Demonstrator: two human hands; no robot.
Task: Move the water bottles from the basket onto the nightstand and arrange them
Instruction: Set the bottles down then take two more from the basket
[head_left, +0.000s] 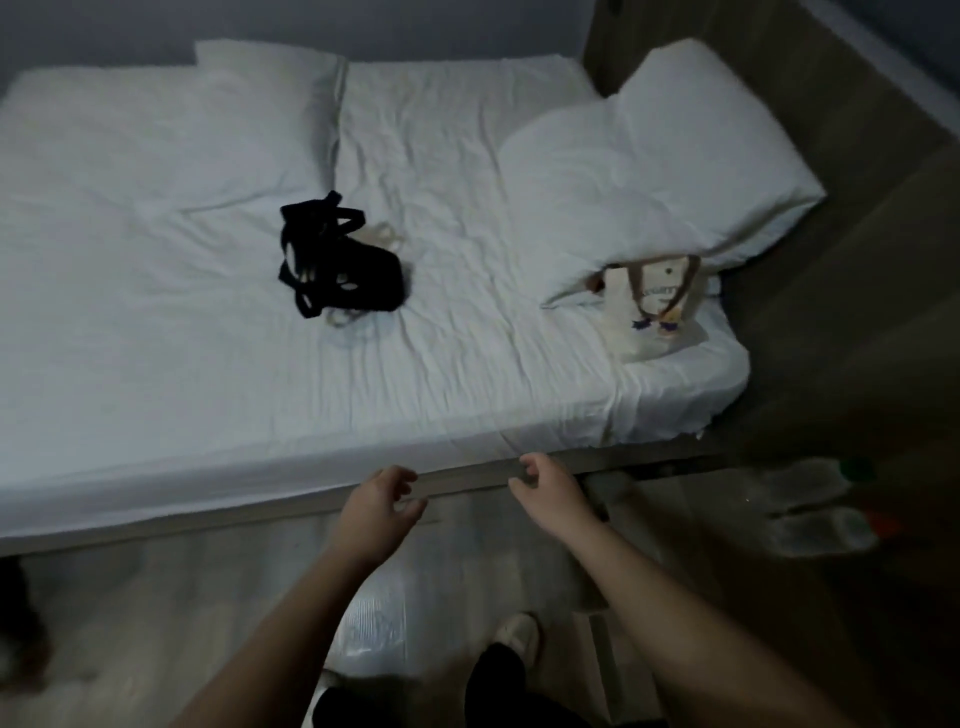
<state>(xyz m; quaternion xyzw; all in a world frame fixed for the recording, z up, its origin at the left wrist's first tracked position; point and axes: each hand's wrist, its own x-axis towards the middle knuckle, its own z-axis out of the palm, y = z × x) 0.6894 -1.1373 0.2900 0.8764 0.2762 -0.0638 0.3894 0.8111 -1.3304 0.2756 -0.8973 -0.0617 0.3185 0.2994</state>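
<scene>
Both arms reach forward, left hand (382, 501) and right hand (553, 493) empty with fingers loosely curled; blurred clear water bottles (810, 512) lie at right edge.

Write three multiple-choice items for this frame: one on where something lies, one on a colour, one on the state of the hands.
1. Where does the tote bag lie?
A. On the floor
B. On the bed near its right corner, partly under a pillow
C. In the left hand

2. What colour is the bundle of straps in the middle of the bed?
A. Black
B. Red
C. Yellow

3. What are the two hands doing?
A. Both grip bottles
B. One holds the pillow
C. Both are empty, fingers loosely curled

Key: 1 B, the bag rests on the sheet with the pillow's edge over its top. 2 A, it is dark against the white sheet. 3 C, the left hand and right hand hang before the bed edge, holding nothing.
</scene>
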